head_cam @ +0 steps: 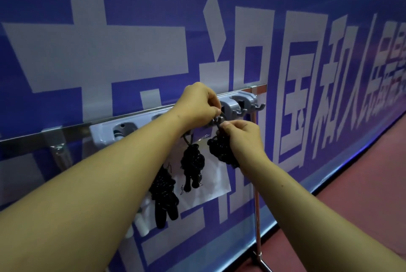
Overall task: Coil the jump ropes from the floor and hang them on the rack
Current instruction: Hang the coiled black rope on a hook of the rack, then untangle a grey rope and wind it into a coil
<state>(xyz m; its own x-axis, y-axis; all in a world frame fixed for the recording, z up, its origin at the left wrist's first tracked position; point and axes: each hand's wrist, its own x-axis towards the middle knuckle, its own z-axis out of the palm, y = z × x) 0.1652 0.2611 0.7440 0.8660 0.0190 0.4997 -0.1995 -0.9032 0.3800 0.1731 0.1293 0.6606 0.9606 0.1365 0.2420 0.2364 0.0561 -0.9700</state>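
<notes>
A grey hook rack (243, 101) is fixed to a chrome rail (74, 128) in front of a blue banner wall. Both my hands meet at a hook near the rack's middle. My left hand (197, 104) pinches the loop of a coiled black jump rope (220, 150) at the hook. My right hand (241, 137) holds the same rope just below, with the bundle dangling behind my wrist. Two other coiled black ropes hang from hooks further left: one (192, 162) in the middle, another (163, 194) lower left, partly hidden by my left forearm.
The rail's chrome upright (257, 216) drops to a foot on the red floor (351, 194) at the right. A white paper sheet (213, 181) hangs behind the ropes. Free hooks (259, 106) stick out at the rack's right end.
</notes>
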